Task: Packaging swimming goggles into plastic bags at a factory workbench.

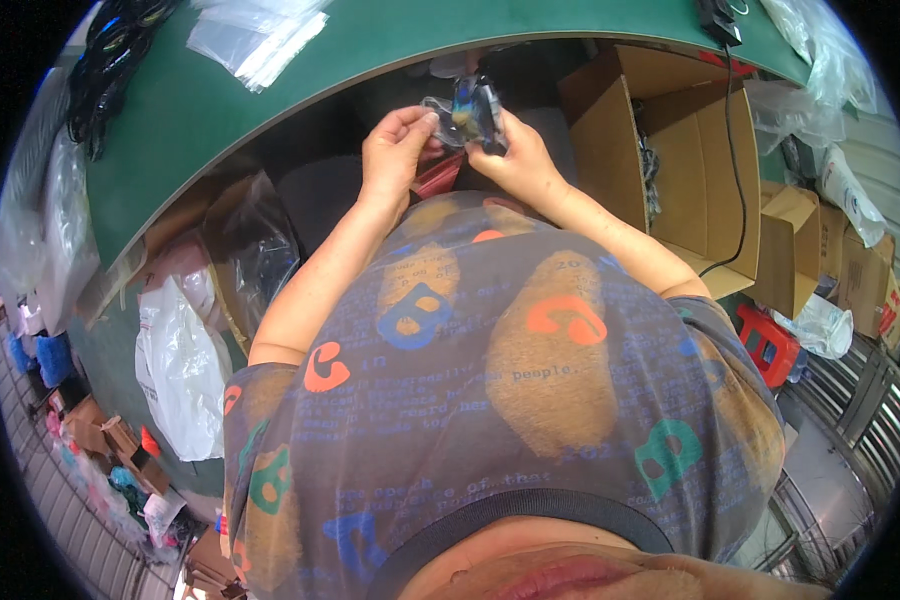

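Just beyond the table's near edge, above my lap, both my hands are at work together. My right hand [518, 158] is closed on a small dark item [486, 112] with a shiny blue part; its exact kind I cannot make out. Thumb and fingertips of my left hand [398, 150] pinch a thin, clear plastic piece [440, 112] beside that item. Whether the plastic is joined to it is unclear. Below the hands shows a bit of red material [438, 178].
An open cardboard box [705, 160] with dark contents stands at my right, a black cable [738, 170] hanging across it. Clear bags [255, 40] and a black bundle [110, 70] lie on the green table [390, 28]. A white plastic bag [178, 370] hangs at left.
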The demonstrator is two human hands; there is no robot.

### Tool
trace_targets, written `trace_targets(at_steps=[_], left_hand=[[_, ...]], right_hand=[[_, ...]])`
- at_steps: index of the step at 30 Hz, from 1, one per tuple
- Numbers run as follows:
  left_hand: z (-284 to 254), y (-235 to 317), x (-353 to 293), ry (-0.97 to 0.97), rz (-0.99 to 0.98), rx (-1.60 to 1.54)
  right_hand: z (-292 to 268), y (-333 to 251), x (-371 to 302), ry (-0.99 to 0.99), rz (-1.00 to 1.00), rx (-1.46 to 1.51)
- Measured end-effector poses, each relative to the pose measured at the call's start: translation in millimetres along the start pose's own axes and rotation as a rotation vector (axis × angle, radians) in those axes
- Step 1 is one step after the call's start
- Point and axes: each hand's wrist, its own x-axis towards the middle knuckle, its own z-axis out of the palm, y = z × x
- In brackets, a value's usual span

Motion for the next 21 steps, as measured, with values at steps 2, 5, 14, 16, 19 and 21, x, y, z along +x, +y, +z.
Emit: trace_targets(at_steps=[2,5,14,16,19,21], left_hand=[[-8,-1,9,0.02,0.2,0.226],[-8,11,6,0.068,0.464,0.513],[-3,25,-12,-0.046,0.399,0.682],[-1,29,-21,-0.044,0.46,0.742],[5,28,-31,-0.073,0.59,0.815],[11,32,-38,-0.086,0.671,0.897]], right_hand=[[-10,-2,-2,-0.013,0.045,0.027],[-29,-28,-7,-0.213,-0.018,-0.269],[-49,-32,-8,-0.474,-0.287,-0.817],[-47,-31,-5,-0.504,-0.28,-0.879],[-36,-27,2,-0.525,-0.144,-0.832],[-30,-20,12,-0.584,0.134,-0.446]])
